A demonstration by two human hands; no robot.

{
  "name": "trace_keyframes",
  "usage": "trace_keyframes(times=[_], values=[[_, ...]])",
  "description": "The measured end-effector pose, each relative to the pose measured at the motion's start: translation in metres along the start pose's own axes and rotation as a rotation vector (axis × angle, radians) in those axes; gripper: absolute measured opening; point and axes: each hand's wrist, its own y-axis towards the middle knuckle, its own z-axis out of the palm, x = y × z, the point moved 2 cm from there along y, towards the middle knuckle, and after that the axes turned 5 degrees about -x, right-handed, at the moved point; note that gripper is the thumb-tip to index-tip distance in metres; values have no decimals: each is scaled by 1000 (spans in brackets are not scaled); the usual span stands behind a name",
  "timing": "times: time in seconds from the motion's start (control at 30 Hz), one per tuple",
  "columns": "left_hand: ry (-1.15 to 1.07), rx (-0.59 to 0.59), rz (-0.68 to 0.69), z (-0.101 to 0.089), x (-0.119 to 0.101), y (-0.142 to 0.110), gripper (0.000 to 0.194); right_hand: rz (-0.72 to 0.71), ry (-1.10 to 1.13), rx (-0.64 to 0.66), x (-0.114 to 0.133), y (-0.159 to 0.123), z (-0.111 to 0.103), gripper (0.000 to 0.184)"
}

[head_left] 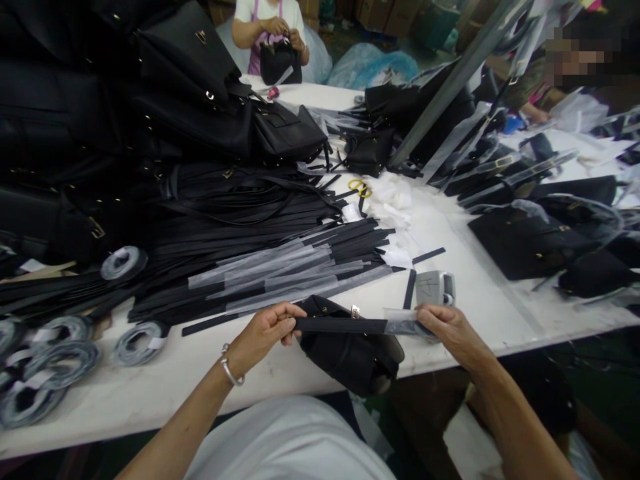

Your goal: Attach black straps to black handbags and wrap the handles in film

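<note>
Stretched level between my two hands is a flat black strap [345,325]. My left hand [273,327] pinches its left end between thumb and fingers. A clear plastic sleeve [400,321] covers the right end, and my right hand [447,327] grips it there. Behind and below the strap, a black handbag [345,360] with a small gold clasp lies at the table's front edge. Just beyond my right hand sits a grey tape dispenser-like object [435,288] with a mark written on top; its exact kind is unclear.
Many black straps [240,220], some in clear sleeves, lie across the white table [210,383]. Black bags [190,67] are heaped at the left, with wrapped coils [140,343] below. Yellow scissors [360,188] lie near a slanting metal post [455,87]. A co-worker [270,30] handles a bag opposite.
</note>
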Motion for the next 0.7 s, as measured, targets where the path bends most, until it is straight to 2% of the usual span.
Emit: trace_keyframes(times=[0.2, 0.3, 0.4, 0.5, 0.6, 0.7], values=[[4, -1, 58, 6, -2, 3, 30, -25, -97, -50, 4, 2, -6, 37], [-22, 10, 58, 13, -1, 7, 32, -118, -216, -142, 15, 1, -4, 32], [-52, 11, 44, 26, -5, 14, 34, -290, -296, -152, 38, -8, 17, 41], [-98, -20, 44, 44, -11, 21, 32, -427, -315, -33, 65, -22, 54, 43], [-150, -29, 53, 62, -17, 27, 31, -477, -321, 16, 80, -31, 86, 45], [-202, 8, 61, 70, -22, 31, 33, -480, -318, -49, 81, -29, 92, 39]])
